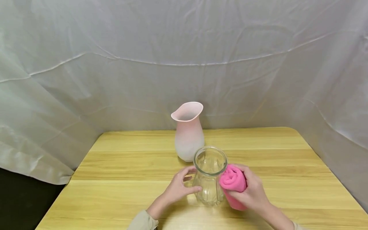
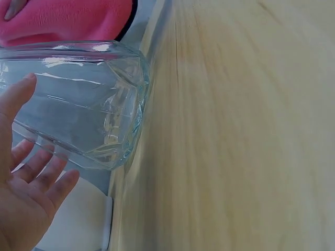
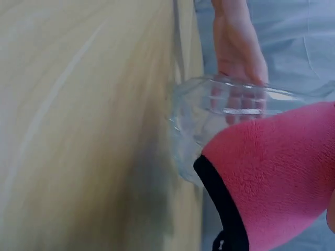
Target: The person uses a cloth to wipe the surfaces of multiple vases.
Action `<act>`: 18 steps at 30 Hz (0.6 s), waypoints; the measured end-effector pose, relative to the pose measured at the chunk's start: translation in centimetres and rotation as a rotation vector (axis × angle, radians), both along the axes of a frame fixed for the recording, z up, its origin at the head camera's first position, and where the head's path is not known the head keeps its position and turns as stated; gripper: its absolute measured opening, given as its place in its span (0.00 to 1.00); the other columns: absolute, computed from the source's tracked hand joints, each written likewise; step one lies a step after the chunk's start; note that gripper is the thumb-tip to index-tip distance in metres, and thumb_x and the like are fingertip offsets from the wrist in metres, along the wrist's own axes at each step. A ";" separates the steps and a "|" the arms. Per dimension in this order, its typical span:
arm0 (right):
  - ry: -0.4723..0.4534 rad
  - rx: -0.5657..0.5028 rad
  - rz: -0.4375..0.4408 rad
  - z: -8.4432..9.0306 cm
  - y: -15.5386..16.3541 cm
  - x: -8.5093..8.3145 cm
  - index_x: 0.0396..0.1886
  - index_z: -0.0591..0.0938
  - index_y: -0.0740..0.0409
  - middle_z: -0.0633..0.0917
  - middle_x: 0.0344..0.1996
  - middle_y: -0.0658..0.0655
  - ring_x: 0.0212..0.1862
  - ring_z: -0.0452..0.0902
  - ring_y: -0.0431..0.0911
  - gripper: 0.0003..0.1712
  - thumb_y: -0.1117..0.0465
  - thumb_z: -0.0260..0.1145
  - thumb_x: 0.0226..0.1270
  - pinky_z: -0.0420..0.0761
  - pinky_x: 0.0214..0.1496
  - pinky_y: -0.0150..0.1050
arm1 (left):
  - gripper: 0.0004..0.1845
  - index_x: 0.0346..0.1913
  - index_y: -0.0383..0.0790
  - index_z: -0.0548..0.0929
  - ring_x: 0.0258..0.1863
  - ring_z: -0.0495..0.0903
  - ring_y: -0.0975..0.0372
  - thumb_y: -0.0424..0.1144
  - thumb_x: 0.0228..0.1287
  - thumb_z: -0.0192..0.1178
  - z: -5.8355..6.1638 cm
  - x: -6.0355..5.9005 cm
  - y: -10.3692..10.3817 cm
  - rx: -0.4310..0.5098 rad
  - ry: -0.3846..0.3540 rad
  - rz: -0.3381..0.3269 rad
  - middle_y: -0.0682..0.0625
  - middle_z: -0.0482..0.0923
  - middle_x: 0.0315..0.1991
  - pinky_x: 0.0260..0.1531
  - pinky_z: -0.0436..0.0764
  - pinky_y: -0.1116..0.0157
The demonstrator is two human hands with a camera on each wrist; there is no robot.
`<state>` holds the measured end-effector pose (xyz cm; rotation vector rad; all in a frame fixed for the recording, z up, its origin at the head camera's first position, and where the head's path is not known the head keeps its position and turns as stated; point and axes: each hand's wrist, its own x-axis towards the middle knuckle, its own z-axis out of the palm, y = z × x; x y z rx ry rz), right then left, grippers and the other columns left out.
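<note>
A clear glass vase (image 1: pixel 211 188) with a wide round rim stands upright on the wooden table. At its left side is my left hand (image 1: pixel 180 185), thumb in front and fingers toward the back, loosely spread; the left wrist view shows the fingertips right at the glass (image 2: pixel 78 104). My right hand (image 1: pixel 253 188) grips a rolled pink towel (image 1: pixel 233 179), thumb and fingers on either side of the roll. The towel is close against the vase's right side. Black trim edges the towel (image 3: pixel 277 162) in the right wrist view.
Behind the glass vase stands a pink-and-white vase (image 1: pixel 188 137) with a flared, wavy mouth. The wooden table (image 1: pixel 129 166) has a light grain and rounded back corners. Grey-white cloth sheets (image 1: pixel 143 80) hang around the back and sides.
</note>
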<state>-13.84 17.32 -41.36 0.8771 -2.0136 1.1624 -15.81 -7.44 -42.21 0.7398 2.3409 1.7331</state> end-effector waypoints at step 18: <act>-0.210 0.147 -0.118 -2.3 -0.4 0.5 0.44 0.73 0.61 0.80 0.35 0.49 0.35 0.74 0.35 0.35 0.69 0.76 0.29 0.79 0.34 0.29 | 0.34 0.59 0.43 0.68 0.56 0.68 0.57 0.41 0.48 0.69 -2.9 -1.2 -0.2 -0.018 0.010 0.022 0.50 0.70 0.56 0.56 0.71 0.57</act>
